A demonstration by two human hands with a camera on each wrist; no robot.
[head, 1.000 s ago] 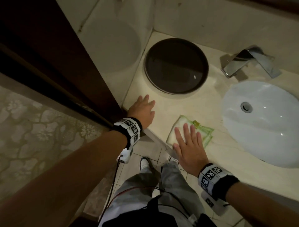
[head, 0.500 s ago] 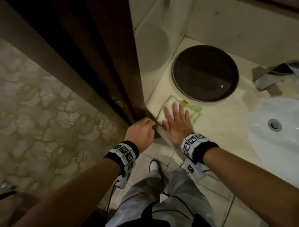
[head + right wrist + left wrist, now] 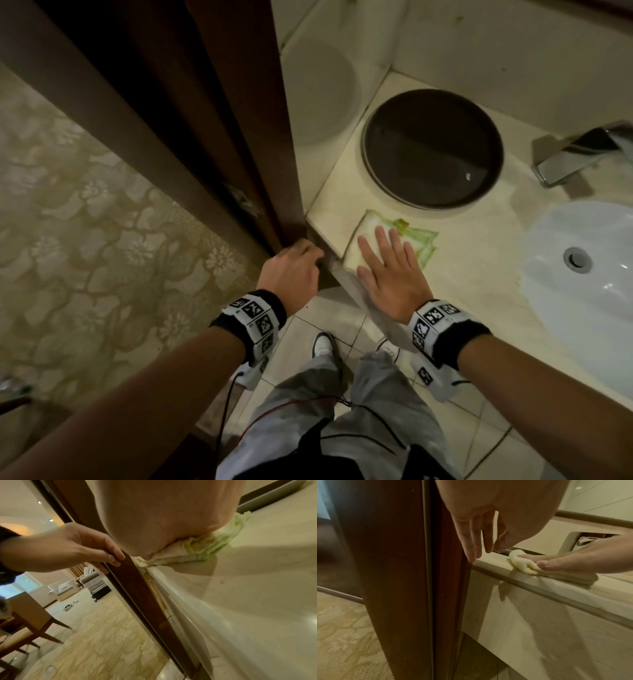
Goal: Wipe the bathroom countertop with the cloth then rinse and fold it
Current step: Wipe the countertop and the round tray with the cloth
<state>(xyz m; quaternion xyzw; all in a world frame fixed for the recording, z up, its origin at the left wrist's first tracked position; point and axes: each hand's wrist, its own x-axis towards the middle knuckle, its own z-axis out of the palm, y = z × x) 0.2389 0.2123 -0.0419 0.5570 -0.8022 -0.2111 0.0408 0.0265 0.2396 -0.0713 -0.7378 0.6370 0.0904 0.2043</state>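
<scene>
Green-edged and pale, the cloth [image 3: 373, 236] lies flat on the countertop [image 3: 486, 236] at its near left corner, just in front of the round dark tray [image 3: 433, 147]. The right hand [image 3: 390, 270] is on top of it, fingers straight and spread, palm pressing the cloth down; nothing is pinched. From the right wrist view the cloth bunches under the heel of the palm, with its green edge trailing out to the right. The left hand [image 3: 291, 270] is off the cloth, its fingers loosely curled round the edge of the dark wooden door frame [image 3: 236, 144], touching it beside the counter's corner.

What matters for the coming stroke, as I judge it: the cloth is already hard against the left end, so unwiped counter lies only to the right, towards the sink [image 3: 582, 274] and tap [image 3: 575, 157]. The right hand alone is placed to sweep that way. The cloth's long side runs roughly left to right.
</scene>
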